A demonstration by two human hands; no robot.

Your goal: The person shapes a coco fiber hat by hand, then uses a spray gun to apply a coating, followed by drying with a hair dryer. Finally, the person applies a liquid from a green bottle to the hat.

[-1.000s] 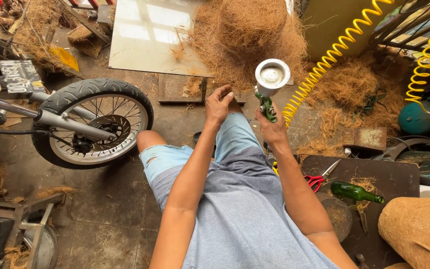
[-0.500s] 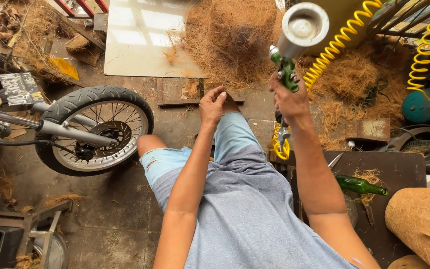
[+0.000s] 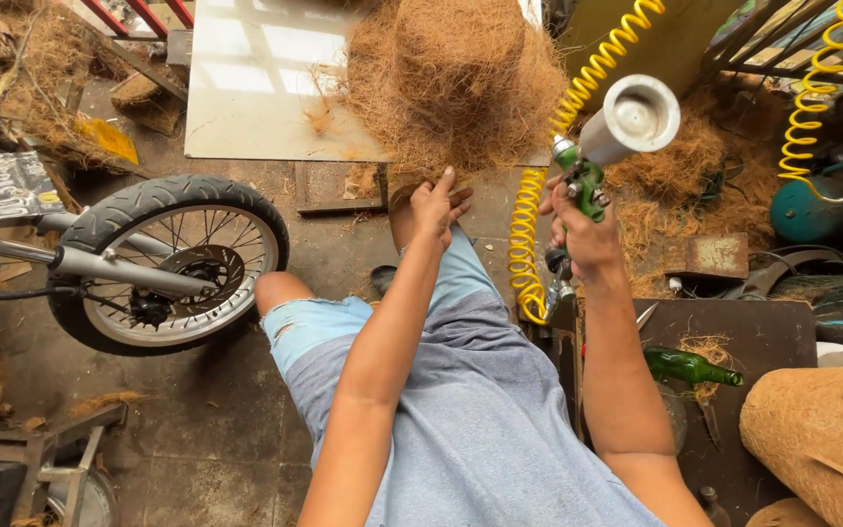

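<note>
My right hand (image 3: 585,234) grips a green spray gun (image 3: 585,185) with a round metal cup (image 3: 631,117) on top, held up at chest height and tilted to the right. A yellow coiled air hose (image 3: 531,244) hangs from the gun's base and runs up to the back. My left hand (image 3: 436,207) rests on my raised knee, fingers bent, holding nothing. A big mound of brown coir fibre (image 3: 456,83) lies on the floor just beyond both hands.
A motorcycle front wheel (image 3: 163,263) stands at the left. A pale board (image 3: 265,78) lies behind it. At the right are a dark metal table (image 3: 734,322) with a green glass bottle (image 3: 687,367), a fibre-covered form (image 3: 822,439) and a second yellow hose (image 3: 812,88).
My right hand has lifted the spray gun from near my knee up and to the right, tipping the cup sideways. My left hand has stayed on the knee.
</note>
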